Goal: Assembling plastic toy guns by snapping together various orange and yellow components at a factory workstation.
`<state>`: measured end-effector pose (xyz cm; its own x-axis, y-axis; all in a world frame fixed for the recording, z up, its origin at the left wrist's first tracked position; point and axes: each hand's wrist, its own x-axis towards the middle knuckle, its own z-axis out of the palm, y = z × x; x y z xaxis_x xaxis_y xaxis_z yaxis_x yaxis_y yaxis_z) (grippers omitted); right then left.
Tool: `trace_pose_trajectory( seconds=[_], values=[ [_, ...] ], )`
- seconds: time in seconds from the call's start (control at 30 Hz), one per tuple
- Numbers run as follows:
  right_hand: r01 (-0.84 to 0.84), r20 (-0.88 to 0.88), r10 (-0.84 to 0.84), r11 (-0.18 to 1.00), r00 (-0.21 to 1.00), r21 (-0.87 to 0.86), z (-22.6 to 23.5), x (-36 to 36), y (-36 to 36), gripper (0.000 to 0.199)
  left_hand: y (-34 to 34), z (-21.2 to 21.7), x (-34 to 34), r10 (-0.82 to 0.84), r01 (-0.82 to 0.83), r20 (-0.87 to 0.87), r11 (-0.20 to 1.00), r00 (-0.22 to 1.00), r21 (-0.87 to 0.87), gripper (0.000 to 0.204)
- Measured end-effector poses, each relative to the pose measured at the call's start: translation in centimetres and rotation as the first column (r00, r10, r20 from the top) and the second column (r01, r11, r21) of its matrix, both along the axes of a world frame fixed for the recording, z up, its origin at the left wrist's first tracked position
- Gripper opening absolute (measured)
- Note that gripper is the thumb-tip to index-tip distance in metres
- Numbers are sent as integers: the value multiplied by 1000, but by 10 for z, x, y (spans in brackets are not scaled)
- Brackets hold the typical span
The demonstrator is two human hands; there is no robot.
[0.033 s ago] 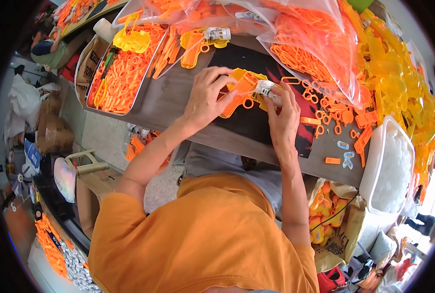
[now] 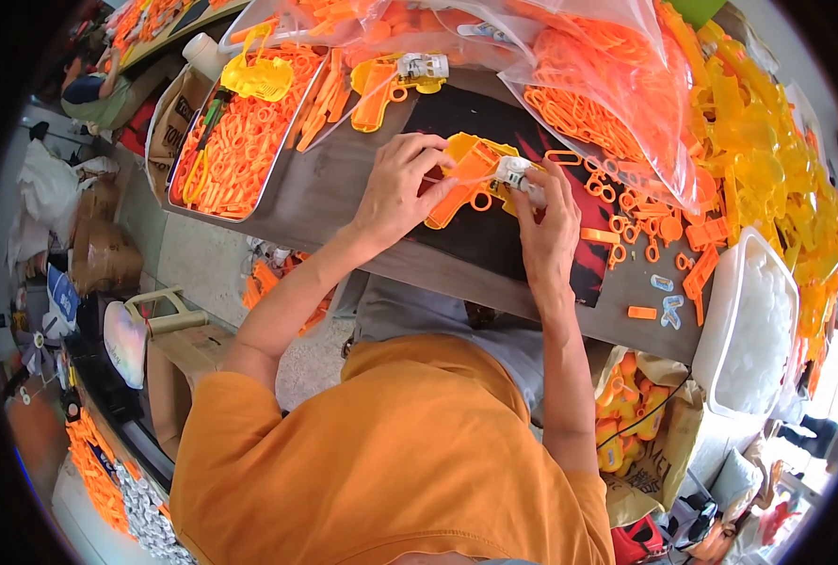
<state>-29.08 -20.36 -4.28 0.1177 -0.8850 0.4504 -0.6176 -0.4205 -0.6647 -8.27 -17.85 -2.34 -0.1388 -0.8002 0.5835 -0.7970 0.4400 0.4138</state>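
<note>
A toy gun half-shell (image 2: pixel 471 153) in yellow, with an orange grip and trigger ring, lies over the black mat in front of me. My left hand (image 2: pixel 405 184) is at its grip end, thumb and forefinger pinching the end of a thin pale strip (image 2: pixel 475 179) that crosses the orange part. On the other side, my right hand (image 2: pixel 548 215) has its thumb and fingers around a white and clear block (image 2: pixel 515 172) seated at the shell's right end. Farther back lies a second toy gun half-shell (image 2: pixel 370 94) with a similar white block (image 2: pixel 423 66).
A tray (image 2: pixel 266 196) of small orange parts stands at the left, with a yellow-handled tool on it. Loose orange rings (image 2: pixel 617 224) lie right of the mat (image 2: pixel 480 247). A white tub (image 2: pixel 720 325) stands at the right edge. Clear bags (image 2: pixel 607 85) of orange parts fill the back.
</note>
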Motion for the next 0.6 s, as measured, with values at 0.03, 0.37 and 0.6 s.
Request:
trace_pose_trajectory(
  seconds=[0.03, 0.37, 0.6],
  values=[
    [-5, 0, 5, 1000, 1000, -1, -1, 0, -1, 26, 0, -3, 7, -12, 8, 41, 996, 999, 92, 12],
    [-6, -13, 6, 1000, 1000, 9, -1, 0, 2, 28, 14, 30, 8, -88, 96, 345, 995, 934, -7, 18],
    [-141, -93, 143, 990, 985, 27, 12, 39, 6, 33, 45, 44, -27, 10, -73, 319, 980, 948, 187, 88]
  ],
)
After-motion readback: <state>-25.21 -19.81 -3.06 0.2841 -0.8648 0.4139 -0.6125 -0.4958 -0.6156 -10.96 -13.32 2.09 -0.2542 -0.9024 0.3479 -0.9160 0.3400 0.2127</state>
